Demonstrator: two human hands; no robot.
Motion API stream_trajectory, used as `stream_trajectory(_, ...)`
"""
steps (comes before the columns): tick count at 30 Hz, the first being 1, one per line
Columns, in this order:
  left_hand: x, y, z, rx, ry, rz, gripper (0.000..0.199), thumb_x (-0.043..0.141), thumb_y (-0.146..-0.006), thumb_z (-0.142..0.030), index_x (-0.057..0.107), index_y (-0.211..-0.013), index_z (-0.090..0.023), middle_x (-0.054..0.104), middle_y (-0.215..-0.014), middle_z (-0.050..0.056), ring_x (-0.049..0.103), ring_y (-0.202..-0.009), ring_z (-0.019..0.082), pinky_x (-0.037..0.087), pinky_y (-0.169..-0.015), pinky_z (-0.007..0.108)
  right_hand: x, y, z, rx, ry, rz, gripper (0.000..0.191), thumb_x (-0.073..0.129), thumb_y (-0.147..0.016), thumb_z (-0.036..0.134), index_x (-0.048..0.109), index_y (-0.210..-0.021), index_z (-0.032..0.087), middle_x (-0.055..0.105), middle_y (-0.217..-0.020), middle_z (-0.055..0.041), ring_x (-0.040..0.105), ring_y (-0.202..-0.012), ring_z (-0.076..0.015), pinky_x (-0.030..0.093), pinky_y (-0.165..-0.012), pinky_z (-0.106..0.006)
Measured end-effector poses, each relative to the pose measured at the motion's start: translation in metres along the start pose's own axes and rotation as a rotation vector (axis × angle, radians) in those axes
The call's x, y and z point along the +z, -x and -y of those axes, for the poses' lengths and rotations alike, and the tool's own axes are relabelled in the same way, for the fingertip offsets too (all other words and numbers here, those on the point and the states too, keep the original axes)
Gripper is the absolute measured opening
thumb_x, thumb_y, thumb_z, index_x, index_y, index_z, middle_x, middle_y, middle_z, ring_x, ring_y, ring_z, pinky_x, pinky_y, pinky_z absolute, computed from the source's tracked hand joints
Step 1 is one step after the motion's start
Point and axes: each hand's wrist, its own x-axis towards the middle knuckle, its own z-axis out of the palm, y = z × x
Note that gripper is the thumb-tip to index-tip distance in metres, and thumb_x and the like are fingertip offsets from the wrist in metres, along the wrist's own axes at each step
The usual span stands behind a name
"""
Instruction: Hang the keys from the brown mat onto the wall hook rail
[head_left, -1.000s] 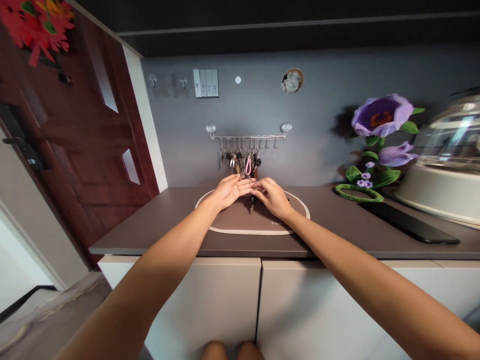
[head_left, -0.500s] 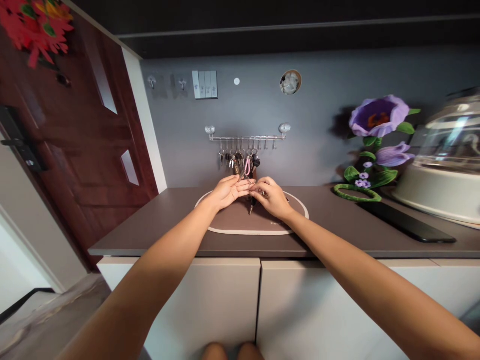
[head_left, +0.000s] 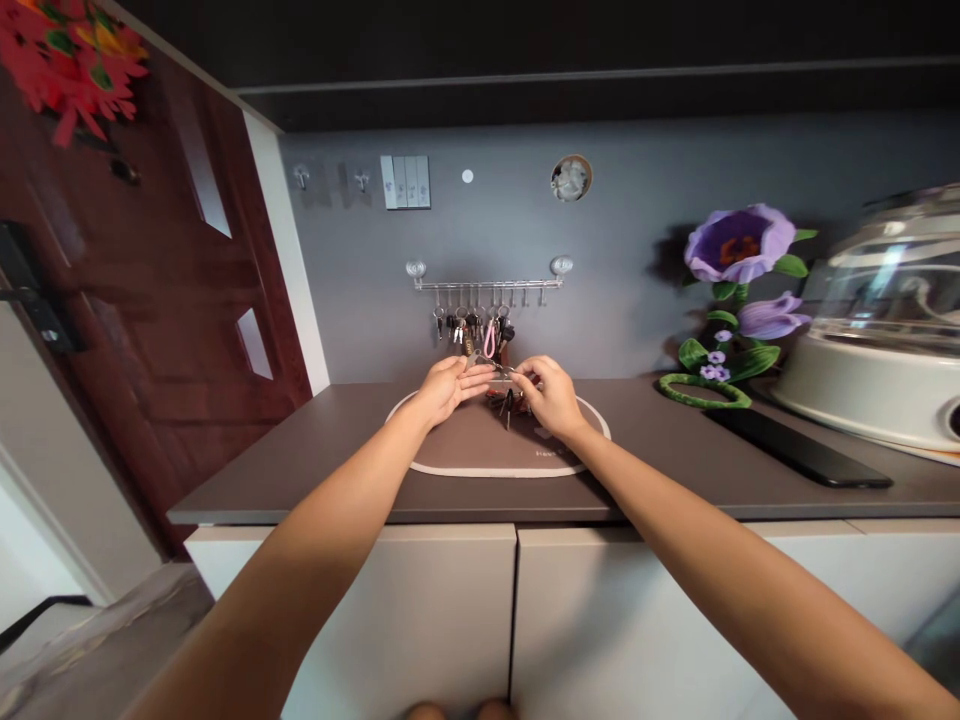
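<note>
A home, by the look of it just inside an entrance door.
The dark red panelled door (head_left: 139,330) has a black handle (head_left: 46,300) and a bright flower decoration (head_left: 79,65); right beside it runs a built-in counter (head_left: 652,430) above pale cupboard doors (head_left: 409,610). The grey wall (head_left: 352,245) carries a switch panel (head_left: 406,182) and a rail (head_left: 487,286) of small hooks hung with several bunches of keys (head_left: 459,333). An oval mat (head_left: 465,452) and purple fabric flowers (head_left: 742,245) on the counter are household touches.
</note>
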Motion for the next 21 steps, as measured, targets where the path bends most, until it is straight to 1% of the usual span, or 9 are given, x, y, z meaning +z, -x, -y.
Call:
stream_trajectory(5,-0.003,-0.004,0.006,-0.003,-0.197,-0.105,0.015,0.042,-0.084,-0.028,0.046,-0.08,-0.015,0.066,-0.086,0.013,0.063,-0.08,0.018,0.044,-0.082,0.038,-0.001,-0.001,-0.004,0.137,-0.102,-0.058,0.021,0.047,-0.078,0.036,0.055,-0.071,0.018,0.057,-0.075,-0.0041,0.052,-0.071,-0.0149,0.04,-0.069,-0.028)
stream_trajectory(8,-0.005,-0.006,0.012,-0.01,-0.279,-0.093,0.018,0.046,-0.082,-0.033,0.048,-0.079,-0.015,0.066,-0.083,0.011,0.062,-0.076,0.016,0.043,-0.08,0.037,-0.002,-0.002,-0.008,0.21,-0.177,-0.083,0.026,0.047,-0.077,0.041,0.054,-0.071,0.017,0.057,-0.073,-0.0034,0.051,-0.068,-0.0143,0.041,-0.067,-0.027)
stream_trajectory(12,-0.006,-0.005,0.021,-0.02,-0.431,0.003,0.022,0.048,-0.079,-0.037,0.05,-0.078,-0.015,0.064,-0.084,0.01,0.059,-0.073,0.014,0.043,-0.076,0.033,-0.003,-0.004,-0.011,0.276,-0.312,-0.093,0.029,0.048,-0.075,0.045,0.052,-0.073,0.017,0.054,-0.066,-0.0012,0.049,-0.062,-0.0127,0.041,-0.062,-0.026)
stream_trajectory(14,-0.005,-0.002,0.026,0.008,-0.534,0.056,0.023,0.047,-0.079,-0.038,0.05,-0.077,-0.015,0.063,-0.085,0.009,0.058,-0.074,0.014,0.042,-0.073,0.03,-0.003,-0.004,-0.013,0.291,-0.367,-0.101,0.029,0.048,-0.075,0.046,0.051,-0.073,0.017,0.052,-0.064,-0.0002,0.049,-0.06,-0.0119,0.041,-0.061,-0.025)
stream_trajectory(18,0.0,0.002,0.032,0.088,-0.719,0.146,0.025,0.042,-0.08,-0.041,0.051,-0.08,-0.017,0.062,-0.084,0.006,0.055,-0.077,0.016,0.04,-0.069,0.027,0.001,-0.005,-0.016,0.339,-0.485,-0.099,0.031,0.049,-0.074,0.048,0.049,-0.076,0.018,0.053,-0.067,0.0,0.05,-0.06,-0.0113,0.042,-0.06,-0.024)
stream_trajectory(21,0.005,0.004,0.033,0.185,-0.843,0.232,0.026,0.038,-0.081,-0.041,0.051,-0.079,-0.018,0.06,-0.086,0.005,0.053,-0.08,0.017,0.039,-0.07,0.027,0.002,-0.006,-0.015,0.386,-0.566,-0.08,0.031,0.05,-0.073,0.049,0.048,-0.077,0.018,0.054,-0.07,-0.0008,0.053,-0.062,-0.0124,0.042,-0.057,-0.024)
